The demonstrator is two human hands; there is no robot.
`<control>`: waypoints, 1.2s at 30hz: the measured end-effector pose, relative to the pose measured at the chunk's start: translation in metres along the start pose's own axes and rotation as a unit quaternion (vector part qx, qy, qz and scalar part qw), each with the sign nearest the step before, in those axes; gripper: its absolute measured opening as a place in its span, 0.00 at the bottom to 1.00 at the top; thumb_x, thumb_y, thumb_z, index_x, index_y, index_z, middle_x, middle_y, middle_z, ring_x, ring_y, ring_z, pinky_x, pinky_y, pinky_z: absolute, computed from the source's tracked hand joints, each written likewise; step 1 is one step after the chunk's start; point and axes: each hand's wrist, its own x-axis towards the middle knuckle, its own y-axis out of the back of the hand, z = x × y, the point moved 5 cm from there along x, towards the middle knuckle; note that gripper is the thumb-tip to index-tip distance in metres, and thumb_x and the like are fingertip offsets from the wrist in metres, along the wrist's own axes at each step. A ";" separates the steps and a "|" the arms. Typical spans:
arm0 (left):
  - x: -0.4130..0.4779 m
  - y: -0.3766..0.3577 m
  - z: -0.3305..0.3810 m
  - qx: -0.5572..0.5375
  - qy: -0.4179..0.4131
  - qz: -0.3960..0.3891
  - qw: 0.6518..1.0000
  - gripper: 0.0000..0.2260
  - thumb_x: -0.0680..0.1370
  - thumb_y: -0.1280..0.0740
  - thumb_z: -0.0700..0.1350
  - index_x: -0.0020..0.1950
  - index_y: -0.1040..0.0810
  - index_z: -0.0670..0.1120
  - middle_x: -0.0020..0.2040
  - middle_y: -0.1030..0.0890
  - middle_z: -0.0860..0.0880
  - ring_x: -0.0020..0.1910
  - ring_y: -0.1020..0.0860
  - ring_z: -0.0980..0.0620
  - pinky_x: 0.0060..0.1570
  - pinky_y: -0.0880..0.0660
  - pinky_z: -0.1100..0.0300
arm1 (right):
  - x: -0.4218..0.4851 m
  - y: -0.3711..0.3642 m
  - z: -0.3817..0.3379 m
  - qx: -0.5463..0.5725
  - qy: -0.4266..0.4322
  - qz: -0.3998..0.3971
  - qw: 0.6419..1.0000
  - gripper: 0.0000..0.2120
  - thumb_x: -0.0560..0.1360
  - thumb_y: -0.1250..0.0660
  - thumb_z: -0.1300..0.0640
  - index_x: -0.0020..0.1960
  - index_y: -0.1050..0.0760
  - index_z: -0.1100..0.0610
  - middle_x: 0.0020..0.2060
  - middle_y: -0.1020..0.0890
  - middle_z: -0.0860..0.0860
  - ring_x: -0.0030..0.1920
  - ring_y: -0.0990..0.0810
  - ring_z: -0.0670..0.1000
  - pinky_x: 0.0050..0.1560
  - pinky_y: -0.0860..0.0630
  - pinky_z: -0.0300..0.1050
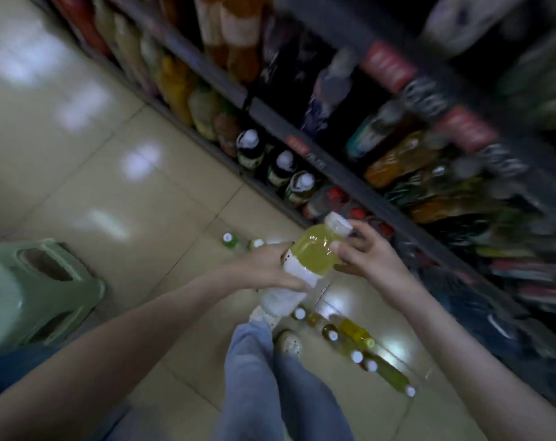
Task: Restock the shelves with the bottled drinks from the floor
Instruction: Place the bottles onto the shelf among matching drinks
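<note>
Bottle [311,251] — left hand [268,267], right hand [364,254]

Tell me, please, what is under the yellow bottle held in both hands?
A light shoe on the floor shows below the yellow bottle; the bottle and left hand cover its far part.

A pale green moulded plastic stool [31,291] with oval cut-outs in its sides is noted at the left edge, standing on glossy beige ceramic floor tiles [111,192] on which several bright light reflections are recorded. Loose grey fabric trousers [254,377] are seen at bottom centre, with a white speckled shoe [289,342] just beyond the cuff. Dark blue fabric [9,367] is observed below the stool, its nature undetermined.
</note>
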 end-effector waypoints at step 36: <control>-0.090 -0.169 0.344 0.101 -0.240 -0.063 0.964 0.30 0.66 0.23 0.55 0.66 0.30 0.56 0.61 0.22 0.57 0.59 0.23 0.57 0.62 0.26 0.53 | -0.304 0.215 -0.056 0.149 0.201 0.294 0.922 0.17 0.68 0.23 0.56 0.54 0.23 0.50 0.47 0.15 0.50 0.47 0.16 0.50 0.45 0.19 0.50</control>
